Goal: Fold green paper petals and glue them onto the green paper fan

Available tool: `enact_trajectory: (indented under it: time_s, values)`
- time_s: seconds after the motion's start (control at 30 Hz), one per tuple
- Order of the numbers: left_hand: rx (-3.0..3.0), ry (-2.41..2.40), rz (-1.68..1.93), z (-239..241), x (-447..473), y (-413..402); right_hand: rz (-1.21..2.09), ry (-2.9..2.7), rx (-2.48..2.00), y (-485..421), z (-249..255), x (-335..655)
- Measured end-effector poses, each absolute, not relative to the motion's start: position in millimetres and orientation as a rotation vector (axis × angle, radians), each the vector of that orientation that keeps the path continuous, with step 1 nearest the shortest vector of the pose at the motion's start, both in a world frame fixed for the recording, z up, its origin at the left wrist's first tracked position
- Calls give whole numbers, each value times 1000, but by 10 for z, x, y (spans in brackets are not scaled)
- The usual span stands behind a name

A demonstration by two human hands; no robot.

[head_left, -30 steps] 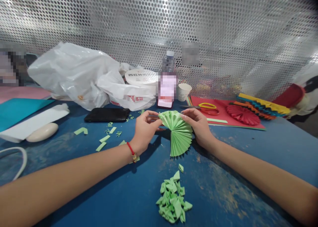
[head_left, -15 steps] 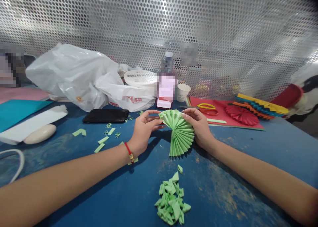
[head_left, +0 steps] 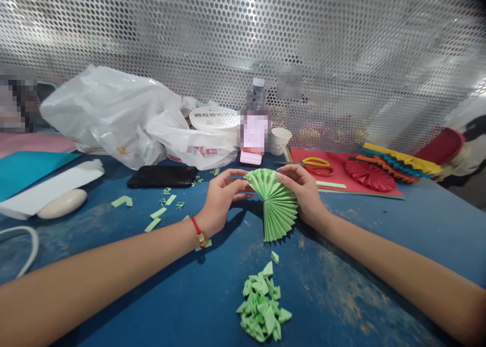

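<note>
A pleated green paper fan (head_left: pixel 279 208) is spread into a partial disc, its folds meeting near the middle of its left side. My left hand (head_left: pixel 224 198) pinches the fan's upper left edge between thumb and fingers. On the opposite side, my right hand (head_left: pixel 306 192) grips the upper right edge, with its thumb over the pleats. Closer to me lies a heap of small folded green paper pieces (head_left: pixel 261 306) on the blue table (head_left: pixel 170 291). Green paper scraps (head_left: pixel 157 213) are scattered left of my left hand.
Behind the hands stand a propped phone (head_left: pixel 252 134), a paper cup (head_left: pixel 281 140) and white plastic bags (head_left: pixel 114 114). Scissors (head_left: pixel 318 166) and a red pleated rosette (head_left: pixel 370 176) rest on red paper at right. A black phone (head_left: pixel 162 176) and a white mouse (head_left: pixel 63 204) lie left.
The fan's lower left edge has swung slightly to the right, narrowing its spread a little. Both hands keep their hold in nearly the same place.
</note>
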State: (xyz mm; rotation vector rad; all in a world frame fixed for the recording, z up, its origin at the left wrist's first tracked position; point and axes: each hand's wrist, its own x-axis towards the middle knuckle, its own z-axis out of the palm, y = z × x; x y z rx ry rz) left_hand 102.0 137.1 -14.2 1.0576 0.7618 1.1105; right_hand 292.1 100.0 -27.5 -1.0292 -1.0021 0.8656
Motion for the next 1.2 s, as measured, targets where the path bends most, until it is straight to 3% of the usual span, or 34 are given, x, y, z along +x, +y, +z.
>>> enact_trajectory:
  time_s: [1.2]
  values:
    - [1012, 750, 1093, -147, 1000, 1375, 900, -898, -1070, 1029, -252, 2931]
